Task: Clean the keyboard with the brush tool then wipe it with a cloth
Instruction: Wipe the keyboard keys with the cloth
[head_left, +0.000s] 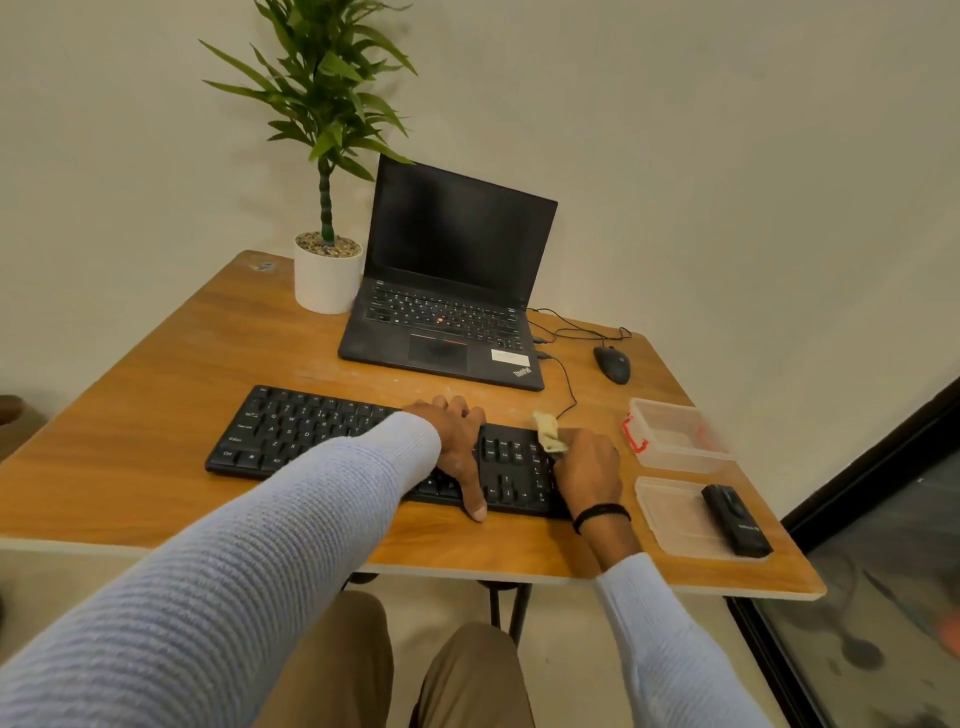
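Note:
A black keyboard (311, 431) lies across the near part of the wooden table (156, 395). My left hand (457, 441) rests flat on its middle keys, fingers spread, thumb over the front edge. My right hand (589, 467) sits on the keyboard's right end, closed around a small beige cloth (548, 432) that sticks up from the fingers. A black brush tool (735, 519) lies on a clear plastic lid (670, 512) to the right of the keyboard.
An open black laptop (447, 291) stands behind the keyboard, a potted plant (327, 275) to its left, a wired mouse (612, 364) to its right. A clear plastic box (675, 434) with red clips sits at the right edge. My knees are under the table.

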